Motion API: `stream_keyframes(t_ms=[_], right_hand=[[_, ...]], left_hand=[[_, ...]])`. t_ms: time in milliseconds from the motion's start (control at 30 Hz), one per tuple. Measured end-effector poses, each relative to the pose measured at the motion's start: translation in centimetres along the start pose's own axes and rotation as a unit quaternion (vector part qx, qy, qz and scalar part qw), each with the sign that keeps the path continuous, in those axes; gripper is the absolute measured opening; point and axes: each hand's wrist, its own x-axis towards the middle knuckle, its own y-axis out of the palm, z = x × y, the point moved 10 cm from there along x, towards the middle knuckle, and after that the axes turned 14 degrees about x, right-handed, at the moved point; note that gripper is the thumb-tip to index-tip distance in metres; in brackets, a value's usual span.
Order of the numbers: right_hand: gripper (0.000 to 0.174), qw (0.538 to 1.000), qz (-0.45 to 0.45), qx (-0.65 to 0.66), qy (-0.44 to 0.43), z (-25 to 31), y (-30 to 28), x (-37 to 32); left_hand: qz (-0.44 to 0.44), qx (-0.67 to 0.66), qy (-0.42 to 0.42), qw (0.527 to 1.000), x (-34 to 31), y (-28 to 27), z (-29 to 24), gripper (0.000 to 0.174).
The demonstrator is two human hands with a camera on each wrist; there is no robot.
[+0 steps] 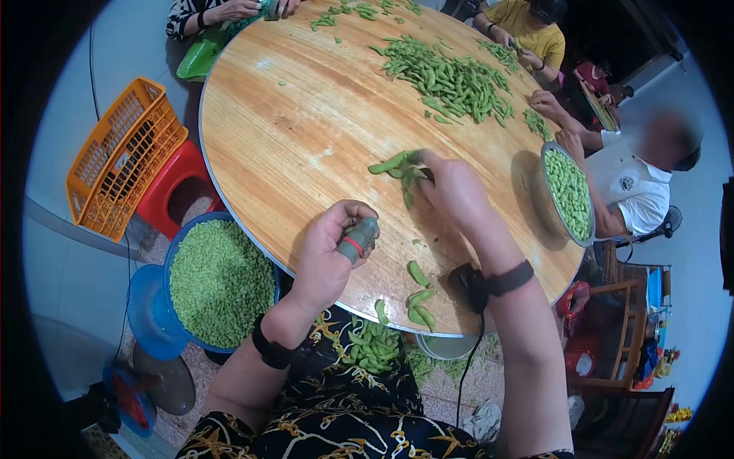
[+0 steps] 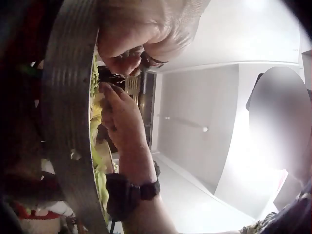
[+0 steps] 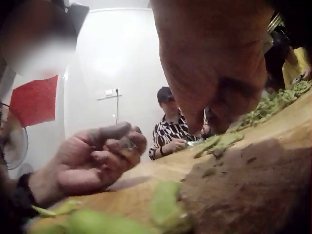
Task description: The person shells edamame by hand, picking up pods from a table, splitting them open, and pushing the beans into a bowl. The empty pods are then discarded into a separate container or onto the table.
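My right hand reaches down over the wooden table, its fingertips gripping a few green soybean pods; the hand is slightly blurred. In the right wrist view, the fingers of that hand point down at the tabletop, close to pods. My left hand hovers near the table's front edge with its fingers curled in. A grey-green cover with a red band sits on its thumb. From the right wrist, the left hand shows the thumb lying over bent fingers, with no pod visible there.
Several loose pods lie by the near edge, and a large pile lies farther back. A metal bowl of shelled beans stands right. Left of the table are a blue basin of beans, a red stool and an orange crate. Other people sit around.
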Motion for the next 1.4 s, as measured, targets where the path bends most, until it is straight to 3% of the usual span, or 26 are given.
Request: stream_keyframes(t_ms=[167,233,267,300,333,367,400,467,500,533,600,633,667,733,767,900,1033,1067,1133,1233,1400], right_hand=[[0.016,0.998,0.034,-0.049,-0.007,-1.0,1.3,-0.7],[0.012,0.987,0.002,0.160,-0.003,-1.0,0.6,-1.8],[0.012,0.987,0.003,0.159,-0.002,-0.9,0.2,-2.7],[0.010,0.917,0.039,0.375,0.132,-1.9,0.9,-3.9],[0.010,0.781,0.072,0.564,0.258,-2.4,2.8,-5.8],[0.008,0.690,0.100,0.672,0.248,-1.6,3.8,-6.7],[0.008,0.689,0.099,0.673,0.249,-1.4,3.9,-7.5],[0.010,0.512,0.153,0.788,0.305,0.8,5.5,-9.8],[0.011,0.504,0.136,0.796,0.306,1.7,5.4,-10.3],[0.011,0.503,0.136,0.796,0.306,2.1,5.4,-10.7],[0.013,0.546,0.113,0.775,0.299,2.0,5.1,-11.2],[0.016,0.601,0.116,0.744,0.269,2.4,4.5,-11.2],[0.016,0.599,0.116,0.745,0.269,2.7,4.4,-11.6],[0.022,0.744,0.100,0.625,0.212,2.9,3.2,-11.7],[0.026,0.754,0.105,0.614,0.208,3.4,3.0,-12.1],[0.025,0.745,0.112,0.623,0.209,3.8,3.4,-12.6],[0.022,0.771,0.072,0.603,0.193,3.2,3.3,-12.3],[0.021,0.806,0.057,0.562,0.178,3.1,2.8,-12.2],[0.020,0.831,0.019,0.536,0.147,3.6,1.8,-11.9],[0.016,0.844,0.014,0.515,0.149,3.3,1.9,-12.2],[0.016,0.889,-0.044,0.447,0.091,3.7,0.9,-12.5]], left_hand=[[-0.018,0.048,0.013,0.999,0.0,-0.1,0.0,0.018],[-0.007,0.105,0.021,0.994,0.0,0.2,-0.1,0.023],[-0.007,0.103,0.021,0.994,0.0,0.4,-0.3,0.023],[0.011,0.108,0.021,0.994,0.0,0.9,-0.6,0.027],[0.030,0.115,0.020,0.993,-0.1,1.4,-0.7,0.030],[0.031,0.115,0.017,0.993,-0.1,1.6,-0.6,0.030],[0.071,0.043,-0.017,0.996,-0.1,2.5,0.1,0.033],[0.111,-0.029,-0.052,0.992,-0.4,4.2,0.8,0.036],[0.115,-0.067,-0.054,0.990,-0.4,5.1,0.8,0.036],[0.118,-0.105,-0.056,0.986,-0.5,5.5,0.8,0.037],[0.131,-0.116,-0.036,0.984,-0.4,5.4,1.3,0.028],[0.120,-0.117,-0.025,0.986,-0.4,5.1,1.3,0.023],[0.110,-0.118,-0.013,0.987,-0.4,4.9,1.1,0.017],[0.072,-0.084,0.004,0.994,-0.4,4.4,0.4,0.015],[0.035,-0.050,0.021,0.998,-0.4,3.8,-0.1,0.012],[0.023,-0.028,0.015,0.999,-0.7,4.0,0.0,0.010],[-0.024,0.034,0.018,0.999,-0.7,3.6,0.8,0.010],[-0.034,0.032,0.019,0.999,-0.7,3.3,0.8,0.010],[-0.009,0.024,0.011,1.000,-0.7,3.6,0.6,0.009],[-0.010,0.029,-0.015,0.999,-0.6,3.6,1.3,0.007],[0.007,0.085,0.015,0.996,-0.8,4.2,0.6,0.007]])
